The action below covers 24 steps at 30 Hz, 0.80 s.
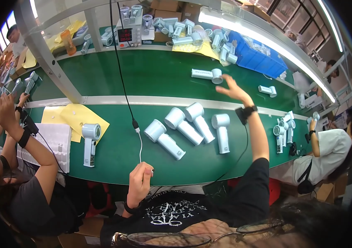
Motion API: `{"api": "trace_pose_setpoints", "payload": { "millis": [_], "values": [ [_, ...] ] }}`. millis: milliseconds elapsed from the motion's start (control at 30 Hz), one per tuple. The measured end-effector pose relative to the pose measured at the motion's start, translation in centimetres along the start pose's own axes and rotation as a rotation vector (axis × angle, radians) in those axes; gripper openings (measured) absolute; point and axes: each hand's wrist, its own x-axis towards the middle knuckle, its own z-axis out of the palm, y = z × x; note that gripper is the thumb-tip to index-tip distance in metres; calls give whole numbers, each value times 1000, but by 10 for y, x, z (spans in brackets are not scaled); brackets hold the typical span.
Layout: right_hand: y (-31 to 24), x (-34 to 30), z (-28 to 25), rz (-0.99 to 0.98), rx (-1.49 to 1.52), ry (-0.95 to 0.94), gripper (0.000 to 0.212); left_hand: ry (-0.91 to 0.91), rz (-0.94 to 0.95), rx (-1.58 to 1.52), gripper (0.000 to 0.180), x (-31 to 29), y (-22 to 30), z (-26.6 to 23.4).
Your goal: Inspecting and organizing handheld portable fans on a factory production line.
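My left hand [139, 184] is closed on the end of a white cable [141, 145] at the table's near edge. That cable hangs from a black cord [122, 78] coming down from above. My right hand [234, 90] reaches over the far strip of the bench, fingers spread and holding nothing. Just left of its fingertips a pale blue handheld fan [202, 74] lies on its side. Several similar fans lie before me: one [165, 140] nearest the cable, others [184, 126] [200, 122], and one [221, 133] below my right forearm.
A pale metal rail [163, 101] divides the green bench [114, 165]. Left stands another fan [90, 144] by yellow paper [77, 118] and a white tray [56, 144]. A power supply [128, 35], piled fans [182, 31] and a blue bin [256, 56] line the back. Co-workers sit on both sides.
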Motion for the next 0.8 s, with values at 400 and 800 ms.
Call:
{"api": "trace_pose_setpoints", "payload": {
  "millis": [400, 800],
  "values": [
    [-29, -184, 45, -16, 856, -21, 62, -83, 113, -88, 8, -2, 18, 20],
    [-184, -209, 82, 261, 1486, 543, 55, -48, 541, 153, 16, 25, 50, 60]
  ]
}}
